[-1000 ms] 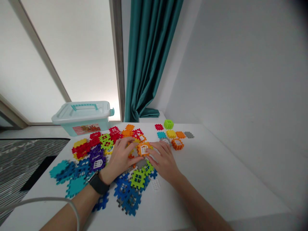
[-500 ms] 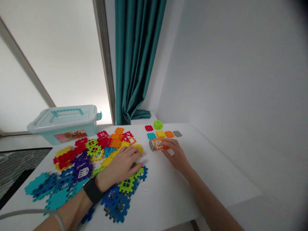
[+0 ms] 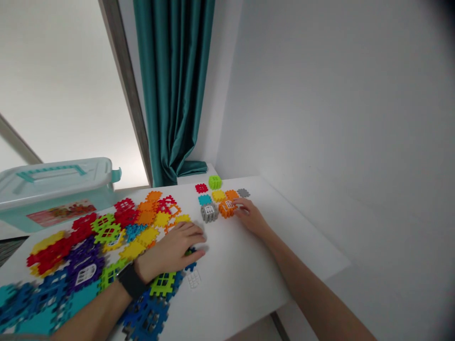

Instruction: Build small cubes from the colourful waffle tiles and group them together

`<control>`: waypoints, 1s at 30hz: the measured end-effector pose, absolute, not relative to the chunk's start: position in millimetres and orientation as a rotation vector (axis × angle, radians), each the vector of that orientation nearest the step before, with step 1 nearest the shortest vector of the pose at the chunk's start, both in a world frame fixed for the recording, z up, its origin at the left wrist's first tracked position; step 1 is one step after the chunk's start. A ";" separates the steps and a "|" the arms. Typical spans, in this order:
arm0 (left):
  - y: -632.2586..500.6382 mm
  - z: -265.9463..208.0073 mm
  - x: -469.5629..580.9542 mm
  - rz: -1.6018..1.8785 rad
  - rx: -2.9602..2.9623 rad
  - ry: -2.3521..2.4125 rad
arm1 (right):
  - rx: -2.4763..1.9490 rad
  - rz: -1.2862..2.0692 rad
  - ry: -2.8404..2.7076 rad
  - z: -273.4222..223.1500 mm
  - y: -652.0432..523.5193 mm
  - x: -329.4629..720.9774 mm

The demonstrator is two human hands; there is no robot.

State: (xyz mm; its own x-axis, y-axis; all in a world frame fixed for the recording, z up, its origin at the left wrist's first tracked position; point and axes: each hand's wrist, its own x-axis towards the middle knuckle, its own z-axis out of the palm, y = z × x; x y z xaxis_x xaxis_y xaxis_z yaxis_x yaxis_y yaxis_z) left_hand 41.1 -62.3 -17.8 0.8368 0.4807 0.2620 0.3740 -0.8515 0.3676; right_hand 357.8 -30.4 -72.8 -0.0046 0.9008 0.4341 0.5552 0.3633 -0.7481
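Note:
My right hand is at the right side of an orange block with a white window piece on top. Its thumb and fingertips are on the block's edge. Just left of it sits a grey block, also with a white window. My left hand, a black watch on its wrist, lies palm down over the near right part of a pile of colourful interlocking plastic tiles. Its fingers are stretched out and hold nothing I can see; what is under the palm is hidden.
Behind the blocks stand a green block and several flat tiles, including a yellow tile and a grey tile. A lidded teal box is at the back left. A clear window piece lies near my left hand.
The view has swung right. My right hand has shifted the orange block from in front of the grey block to its right side. My left hand stays over the pile.

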 end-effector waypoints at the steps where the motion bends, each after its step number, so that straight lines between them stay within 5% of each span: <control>1: -62.4 -18.8 40.9 0.501 2.711 0.656 | -1.309 0.469 -1.685 -72.8 -28.8 358.4; 30: -60.4 -29.4 38.9 0.491 2.711 0.673 | -1.189 0.574 -1.726 -85.1 -14.7 366.0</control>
